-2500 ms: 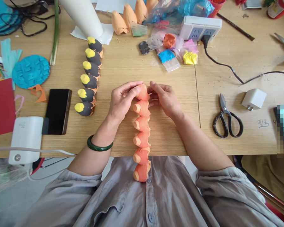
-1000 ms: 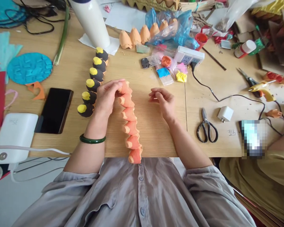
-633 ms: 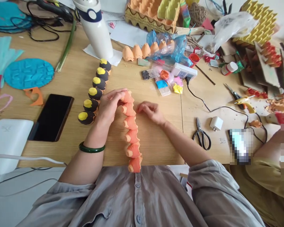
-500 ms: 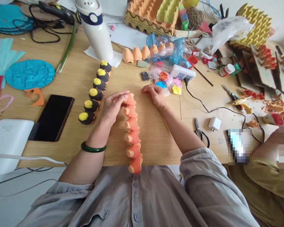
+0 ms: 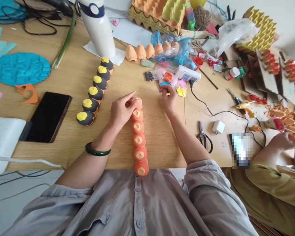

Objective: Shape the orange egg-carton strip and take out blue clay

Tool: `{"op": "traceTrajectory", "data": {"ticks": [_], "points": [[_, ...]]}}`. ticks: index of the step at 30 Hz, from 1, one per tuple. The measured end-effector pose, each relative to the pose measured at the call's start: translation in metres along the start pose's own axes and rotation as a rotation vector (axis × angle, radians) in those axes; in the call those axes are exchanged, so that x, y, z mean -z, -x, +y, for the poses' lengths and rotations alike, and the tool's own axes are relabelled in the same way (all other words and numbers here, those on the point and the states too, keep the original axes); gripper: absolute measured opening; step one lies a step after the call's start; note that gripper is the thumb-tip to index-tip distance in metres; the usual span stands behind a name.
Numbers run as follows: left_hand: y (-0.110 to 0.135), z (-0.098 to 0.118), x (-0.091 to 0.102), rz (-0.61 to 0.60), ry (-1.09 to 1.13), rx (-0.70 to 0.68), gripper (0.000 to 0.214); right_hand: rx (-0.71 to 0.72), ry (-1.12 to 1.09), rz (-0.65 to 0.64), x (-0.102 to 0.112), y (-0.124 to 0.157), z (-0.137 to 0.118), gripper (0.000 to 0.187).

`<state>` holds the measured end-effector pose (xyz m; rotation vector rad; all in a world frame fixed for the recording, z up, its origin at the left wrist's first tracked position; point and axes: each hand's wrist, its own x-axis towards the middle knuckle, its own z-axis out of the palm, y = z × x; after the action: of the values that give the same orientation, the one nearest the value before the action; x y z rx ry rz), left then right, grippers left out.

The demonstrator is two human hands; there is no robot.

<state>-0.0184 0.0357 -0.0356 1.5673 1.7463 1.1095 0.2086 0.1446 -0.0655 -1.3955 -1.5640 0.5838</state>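
In the head view, packets (image 5: 158,75) beyond the orange strip (image 5: 139,140) hold black and yellow lumps (image 5: 181,91), yellow-tipped dark cups (image 5: 98,94) stand left of it, scissors (image 5: 203,133) lie right of it, the left hand (image 5: 120,111) grasps its far end, and whether the right hand (image 5: 169,99), beside blue material (image 5: 164,84), grips anything is unclear.

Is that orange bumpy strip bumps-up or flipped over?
Bumps-up: along the orange strip, the pale tips face the head camera, while the left hand holds its far end.
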Motion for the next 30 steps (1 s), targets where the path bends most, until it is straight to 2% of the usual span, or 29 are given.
{"op": "traceTrajectory", "data": {"ticks": [4,7,10,13,18,22,25,27,28,30], "points": [[0.000,0.005,-0.005,-0.045,-0.115,-0.008,0.046,-0.040,0.450,0.113,0.022,-0.028,-0.007,0.044],[-0.001,0.004,-0.007,-0.094,-0.075,-0.025,0.042,-0.070,0.671,0.060,0.026,-0.045,-0.015,0.048],[-0.003,-0.001,-0.008,-0.088,-0.020,-0.034,0.046,-0.055,0.760,-0.051,0.020,-0.057,-0.022,0.052],[-0.004,-0.007,-0.009,-0.019,0.059,-0.060,0.050,-0.070,0.802,-0.125,0.014,-0.063,-0.024,0.051],[-0.003,-0.010,-0.011,0.135,0.141,-0.131,0.040,-0.055,0.820,-0.084,0.020,-0.069,-0.018,0.040],[0.000,-0.005,-0.009,0.159,0.153,-0.175,0.030,-0.033,0.705,0.044,0.033,-0.064,-0.015,0.038],[0.005,0.002,-0.005,0.196,0.162,-0.264,0.025,-0.009,0.382,0.149,0.033,-0.039,-0.021,0.034],[0.009,0.006,-0.003,0.210,0.182,-0.310,0.024,-0.073,-0.031,0.134,0.026,-0.010,-0.028,0.032],[0.011,0.009,-0.002,0.205,0.208,-0.317,0.026,-0.141,-0.231,0.067,0.021,0.007,-0.033,0.034],[0.016,0.014,-0.002,0.159,0.299,-0.296,0.031,-0.170,-0.329,-0.012,0.013,0.040,-0.043,0.039]]}}
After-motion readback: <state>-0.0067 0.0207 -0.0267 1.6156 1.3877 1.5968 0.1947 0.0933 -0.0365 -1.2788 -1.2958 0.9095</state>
